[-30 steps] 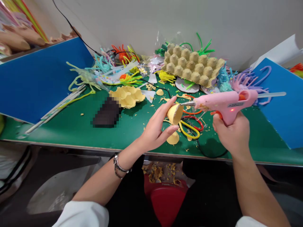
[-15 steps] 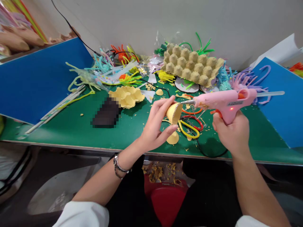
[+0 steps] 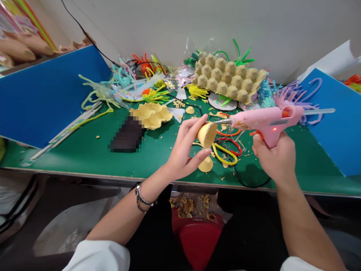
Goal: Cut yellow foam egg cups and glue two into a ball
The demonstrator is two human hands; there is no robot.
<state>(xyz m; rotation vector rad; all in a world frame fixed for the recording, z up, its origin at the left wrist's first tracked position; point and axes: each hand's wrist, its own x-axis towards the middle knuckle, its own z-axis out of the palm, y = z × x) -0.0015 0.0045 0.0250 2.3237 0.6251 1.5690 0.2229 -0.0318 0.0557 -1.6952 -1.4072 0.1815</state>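
Observation:
My left hand (image 3: 187,146) holds a yellow egg-carton cup (image 3: 207,135) between thumb and fingers, its open rim facing right. In my right hand (image 3: 275,158) is a pink hot glue gun (image 3: 262,122), gripped by the handle with fingers at the orange trigger. Its metal nozzle meets the cup's upper rim, and a clear glue stick (image 3: 320,111) sticks out of the back. A red light glows on its side. Below the held cup, another yellow cup (image 3: 205,165) lies on the table. Scissors with yellow handles (image 3: 225,155) lie beside it, near red handles (image 3: 231,145).
A grey egg tray (image 3: 228,77) leans at the back among coloured pipe cleaners (image 3: 155,94). A torn yellow carton piece (image 3: 153,114) lies left of my hands. Blue panels (image 3: 53,94) border the green table (image 3: 84,158). A black cord (image 3: 254,185) loops at the front edge.
The glue gun and my right hand have shifted very slightly left, with the nozzle still at the cup's rim. The cup stays in my left hand, almost unmoved.

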